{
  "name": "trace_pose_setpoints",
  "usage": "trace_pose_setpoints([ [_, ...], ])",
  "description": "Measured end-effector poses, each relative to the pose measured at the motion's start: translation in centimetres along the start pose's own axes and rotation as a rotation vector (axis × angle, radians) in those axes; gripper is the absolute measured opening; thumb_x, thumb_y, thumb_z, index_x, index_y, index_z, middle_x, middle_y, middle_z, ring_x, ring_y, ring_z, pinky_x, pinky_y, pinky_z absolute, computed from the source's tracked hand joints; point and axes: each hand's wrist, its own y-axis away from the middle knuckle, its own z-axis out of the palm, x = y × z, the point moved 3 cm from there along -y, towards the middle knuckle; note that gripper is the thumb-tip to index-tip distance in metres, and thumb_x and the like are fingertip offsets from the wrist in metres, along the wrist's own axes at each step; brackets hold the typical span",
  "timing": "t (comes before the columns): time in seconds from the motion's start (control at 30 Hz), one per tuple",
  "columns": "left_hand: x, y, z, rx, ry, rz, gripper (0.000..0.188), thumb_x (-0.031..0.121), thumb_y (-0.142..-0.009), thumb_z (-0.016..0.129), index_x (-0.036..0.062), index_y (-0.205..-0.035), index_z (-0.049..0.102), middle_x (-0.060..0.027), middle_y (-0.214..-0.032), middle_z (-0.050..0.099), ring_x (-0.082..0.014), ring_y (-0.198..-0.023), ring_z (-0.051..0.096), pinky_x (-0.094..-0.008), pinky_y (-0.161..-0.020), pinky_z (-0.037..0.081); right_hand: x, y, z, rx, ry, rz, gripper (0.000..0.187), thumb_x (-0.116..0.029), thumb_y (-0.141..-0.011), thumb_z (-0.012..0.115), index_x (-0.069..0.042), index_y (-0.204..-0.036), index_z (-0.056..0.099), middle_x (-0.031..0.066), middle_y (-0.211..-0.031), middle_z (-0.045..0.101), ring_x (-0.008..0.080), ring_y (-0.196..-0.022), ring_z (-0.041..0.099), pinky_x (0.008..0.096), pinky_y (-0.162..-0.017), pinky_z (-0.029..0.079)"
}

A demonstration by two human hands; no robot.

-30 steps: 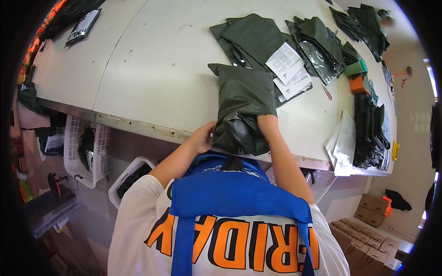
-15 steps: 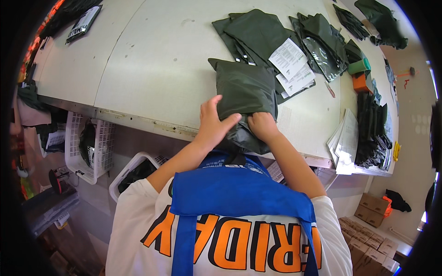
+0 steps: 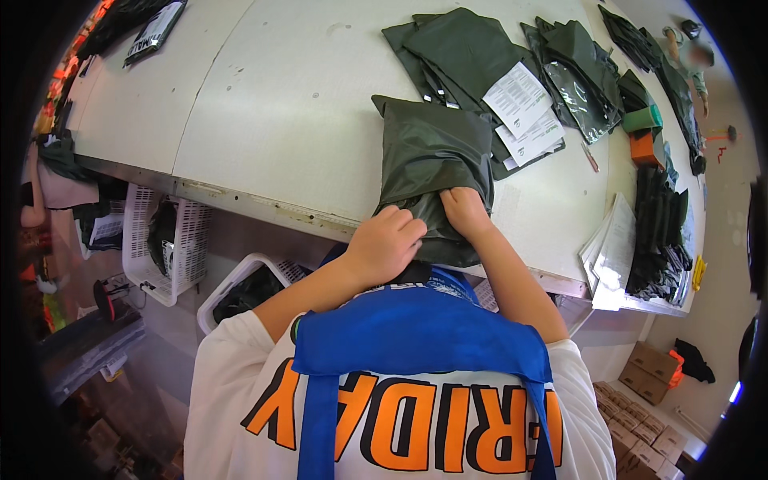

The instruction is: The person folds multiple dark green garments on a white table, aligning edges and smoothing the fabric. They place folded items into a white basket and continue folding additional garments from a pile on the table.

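Observation:
A dark green garment (image 3: pixel 436 148), folded into a puffy rectangle, lies at the table's near edge in front of me. Its near end overhangs the edge toward my blue apron. My left hand (image 3: pixel 388 240) is closed on the lower left of this near end, fingers curled into the fabric. On the right side my right hand (image 3: pixel 464 210) is pressed into the fold, its fingertips tucked under the cloth and partly hidden. Just beyond lies a stack of flat dark green pieces (image 3: pixel 464 52) with white printed sheets (image 3: pixel 520 100) on top.
More dark green packs (image 3: pixel 572 72) lie at the far right, beside a green roll (image 3: pixel 642 118) and an orange box (image 3: pixel 646 149). Papers (image 3: pixel 610 248) hang over the right front edge. White baskets (image 3: pixel 168 248) stand below the table at left. Another person (image 3: pixel 692 56) is at the far right.
My left hand has moved from the garment's left side down to its near end and closed there. My right hand has shifted slightly up. A person has come into sight at the far right.

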Motion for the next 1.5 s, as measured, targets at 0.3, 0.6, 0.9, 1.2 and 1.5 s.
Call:
trace_pose_setpoints([
  [0.3, -0.4, 1.5, 0.5, -0.245, 0.34, 0.171, 0.008, -0.003, -0.074, 0.063, 0.0047, -0.078, 0.062, -0.0083, -0.084, 0.057, -0.0253, -0.073, 0.058, -0.0335, -0.063, 0.048, -1.6, -0.1, 1.6, 0.087, 0.18, 0.071, 0.033, -0.023, -0.085, 0.055, -0.002, -0.11, 0.06, 0.0224, -0.112, 0.06, 0.0405, -0.102, 0.057, 0.0469, -0.09, 0.044],
  [0.6, -7.3, 2.8, 4.2, -0.183, 1.294, -1.027, 0.084, 0.031, -0.08, 0.073, 0.0015, -0.143, 0.026, -0.0148, -0.142, 0.037, -0.0253, -0.131, 0.034, -0.0368, -0.109, 0.026, -0.9, -0.9, 2.2, 0.261, 0.354, -0.239, 0.049, -0.036, -0.081, 0.06, -0.007, -0.12, 0.058, 0.0171, -0.128, 0.053, 0.0366, -0.12, 0.047, 0.0471, -0.103, 0.034],
  [0.9, -6.3, 1.7, 5.8, -0.061, 1.03, -0.844, 0.091, 0.014, -0.066, 0.082, -0.0024, -0.137, 0.027, -0.0163, -0.128, 0.049, -0.027, -0.12, 0.047, -0.0346, -0.103, 0.036, 1.2, -3.5, 5.5, 0.162, 0.43, -0.086, 0.055, -0.039, -0.09, 0.047, -0.008, -0.135, 0.045, 0.0152, -0.138, 0.045, 0.035, -0.126, 0.041, 0.0444, -0.108, 0.028],
  [1.2, -6.1, 1.8, 3.6, -0.199, 0.58, -0.845, 0.098, 0.015, -0.06, 0.084, -0.0028, -0.137, 0.025, -0.0243, -0.127, 0.049, -0.0358, -0.12, 0.048, -0.0386, -0.101, 0.037, 2.8, -4.3, 2.3, 0.049, 0.213, -0.07, 0.061, -0.042, -0.089, 0.05, -0.009, -0.14, 0.041, 0.0119, -0.144, 0.039, 0.0279, -0.134, 0.034, 0.0386, -0.113, 0.021],
  [1.5, -7.7, 1.7, 4.3, -0.213, 0.603, -0.823, 0.103, 0.016, -0.06, 0.085, -0.003, -0.139, 0.022, -0.0241, -0.136, 0.04, -0.0344, -0.127, 0.04, -0.038, -0.105, 0.033, 2.8, -7.3, 5.2, -0.083, 0.084, -0.083, 0.064, -0.045, -0.088, 0.05, -0.01, -0.141, 0.039, 0.0141, -0.145, 0.037, 0.0286, -0.134, 0.033, 0.0383, -0.113, 0.021],
])
